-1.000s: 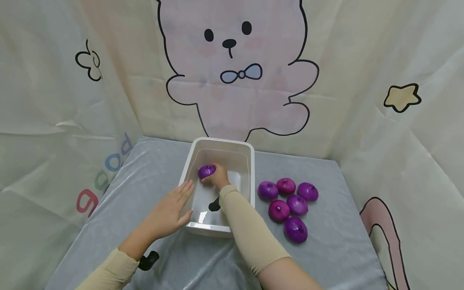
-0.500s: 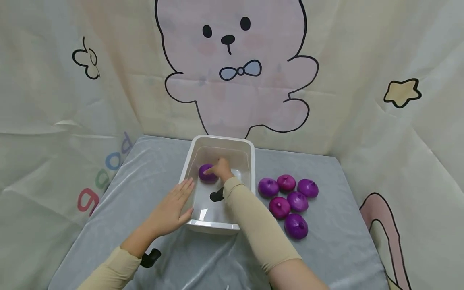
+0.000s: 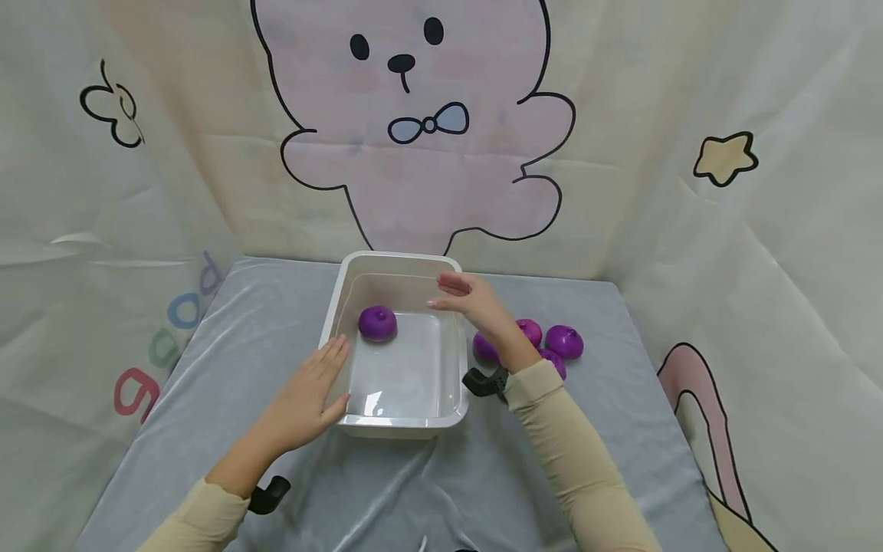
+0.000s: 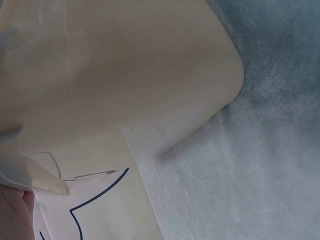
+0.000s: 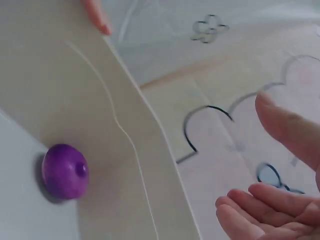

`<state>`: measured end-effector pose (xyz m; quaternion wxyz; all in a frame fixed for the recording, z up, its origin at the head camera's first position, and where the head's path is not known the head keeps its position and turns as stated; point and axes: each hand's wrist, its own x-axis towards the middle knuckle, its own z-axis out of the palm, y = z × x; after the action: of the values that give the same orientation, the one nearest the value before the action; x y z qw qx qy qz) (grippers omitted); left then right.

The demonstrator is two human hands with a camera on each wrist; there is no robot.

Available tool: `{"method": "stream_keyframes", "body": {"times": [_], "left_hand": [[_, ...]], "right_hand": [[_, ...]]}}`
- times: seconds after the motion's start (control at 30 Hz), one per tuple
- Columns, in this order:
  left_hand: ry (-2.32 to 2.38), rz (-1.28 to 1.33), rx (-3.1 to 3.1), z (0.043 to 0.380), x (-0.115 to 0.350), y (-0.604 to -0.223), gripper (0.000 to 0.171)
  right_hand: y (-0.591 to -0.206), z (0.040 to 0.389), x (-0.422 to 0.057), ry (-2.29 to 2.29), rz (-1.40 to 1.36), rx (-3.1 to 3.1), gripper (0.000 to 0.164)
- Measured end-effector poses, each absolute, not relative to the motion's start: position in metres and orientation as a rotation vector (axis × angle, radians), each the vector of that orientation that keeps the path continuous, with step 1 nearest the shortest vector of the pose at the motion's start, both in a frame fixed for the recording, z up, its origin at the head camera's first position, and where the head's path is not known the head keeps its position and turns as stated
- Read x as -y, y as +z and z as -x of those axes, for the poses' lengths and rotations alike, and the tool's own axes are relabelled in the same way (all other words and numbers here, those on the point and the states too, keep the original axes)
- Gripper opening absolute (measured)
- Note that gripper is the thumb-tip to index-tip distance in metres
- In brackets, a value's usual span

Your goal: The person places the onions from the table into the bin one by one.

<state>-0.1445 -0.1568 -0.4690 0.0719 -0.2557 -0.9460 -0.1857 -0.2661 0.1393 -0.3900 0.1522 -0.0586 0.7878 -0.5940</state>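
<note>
A purple onion with a small nub lies in the white plastic bin, near its left wall. My left hand rests at the bin's left rim, fingers straight and thumb spread. In the left wrist view the bin's outer wall fills much of the picture. Over the right rim is my right hand, holding nothing, its thumb apart from the fingers. The right wrist view shows the onion on the bin floor and the relaxed right hand.
Right of the bin, several more purple onions lie on the grey cloth, some hidden behind the right forearm. Printed curtains hang at the back and sides. A black wrist mount sits at the right wrist.
The right hand has let go of the onion in the bin and moved right to the rim. The left hand stays at the left rim. The head view has shifted slightly.
</note>
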Motion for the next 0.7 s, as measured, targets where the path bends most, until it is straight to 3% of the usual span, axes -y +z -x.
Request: {"method": "stream_keyframes", "body": {"times": [0.47, 0.7], "left_hand": [[-0.589, 0.76, 2.853, 0.141, 0.153, -0.469, 0.073], [-0.597, 0.765, 2.79, 0.142, 0.153, -0.468, 0.072]], "right_hand": [[-0.453, 0.18, -0.267, -1.911, -0.187, -2.284, 0.067], [-0.479, 0.154, -0.298, -1.814, -0.352, -2.363, 0.081]]}}
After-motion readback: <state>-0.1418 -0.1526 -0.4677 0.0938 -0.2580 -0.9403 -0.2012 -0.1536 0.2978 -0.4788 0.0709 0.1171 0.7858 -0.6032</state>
